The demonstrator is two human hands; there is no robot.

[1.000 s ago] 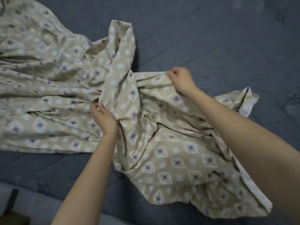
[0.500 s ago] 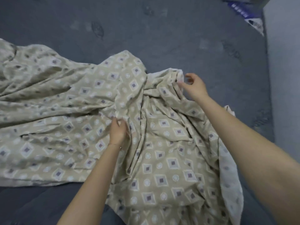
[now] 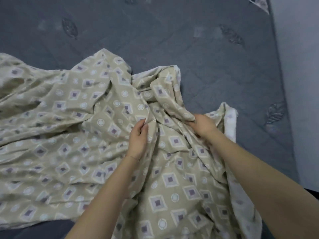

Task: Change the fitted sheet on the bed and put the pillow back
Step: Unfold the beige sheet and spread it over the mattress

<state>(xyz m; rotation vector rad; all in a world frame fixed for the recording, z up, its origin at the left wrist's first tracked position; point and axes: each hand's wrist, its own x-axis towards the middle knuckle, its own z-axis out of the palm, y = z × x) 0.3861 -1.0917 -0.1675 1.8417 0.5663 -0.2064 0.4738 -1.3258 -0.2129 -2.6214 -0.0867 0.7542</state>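
Observation:
A beige fitted sheet (image 3: 57,138) with a diamond-and-circle print lies crumpled across the bare dark grey quilted mattress (image 3: 172,35). My left hand (image 3: 138,137) pinches a fold of the sheet near its middle. Just to its right, my right hand (image 3: 202,125) grips a bunched ridge of the same sheet, fingers curled into the cloth. The sheet's pale underside shows along its right edge (image 3: 231,125). No pillow is in view.
A pale wall (image 3: 296,66) runs down the right side of the mattress. A patterned bit of fabric or packaging (image 3: 259,2) pokes in at the top right corner. Bare mattress stretches beyond the sheet toward the top.
My right hand has drawn back toward me and to the right, now gripping a ridge of cloth. My left hand has shifted right and pinches a fold. The hands are closer together.

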